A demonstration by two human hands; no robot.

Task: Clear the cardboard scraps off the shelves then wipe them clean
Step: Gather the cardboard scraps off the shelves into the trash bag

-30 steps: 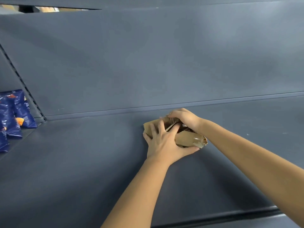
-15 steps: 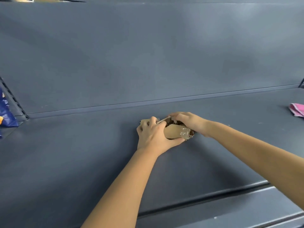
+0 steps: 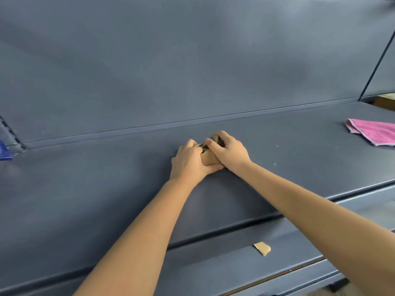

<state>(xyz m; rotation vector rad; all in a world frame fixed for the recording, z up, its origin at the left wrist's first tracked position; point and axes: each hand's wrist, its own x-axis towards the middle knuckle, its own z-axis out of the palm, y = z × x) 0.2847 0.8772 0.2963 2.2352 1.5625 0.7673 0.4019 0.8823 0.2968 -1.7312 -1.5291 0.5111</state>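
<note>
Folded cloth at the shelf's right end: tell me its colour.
The folded cloth is pink; head view.

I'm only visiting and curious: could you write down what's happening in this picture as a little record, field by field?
Place: dark blue upper shelf, with a lower shelf beneath
Left hand: grips the cardboard bundle from the left
Right hand: grips the same bundle from above and the right
Loose scrap: lies on the lower shelf, untouched
Pink cloth: lies at the upper shelf's right end, apart from both hands
Blue packet: at the left edge, mostly cut off
</note>
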